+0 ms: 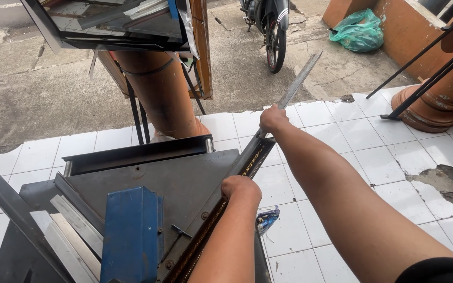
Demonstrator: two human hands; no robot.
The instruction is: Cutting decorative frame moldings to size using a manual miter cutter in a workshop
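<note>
A long grey metal strip (301, 77) lies along the slanted fence of a dark metal machine table (179, 178) and sticks out past its far corner over the tiled floor. My right hand (272, 118) is closed around the strip near that far corner. My left hand (241, 187) presses down in a fist on the strip and the ruled fence (247, 166) nearer to me. A blue metal box (131, 233) stands on the table left of my left arm.
Several grey metal offcuts (72, 230) lie at the table's left. Behind it rises a brown pillar (164, 91) under a glass cabinet (116, 21). A parked motorbike (269, 26), a green bag (359, 31) and black rods (425, 71) by a pillar base stand farther off.
</note>
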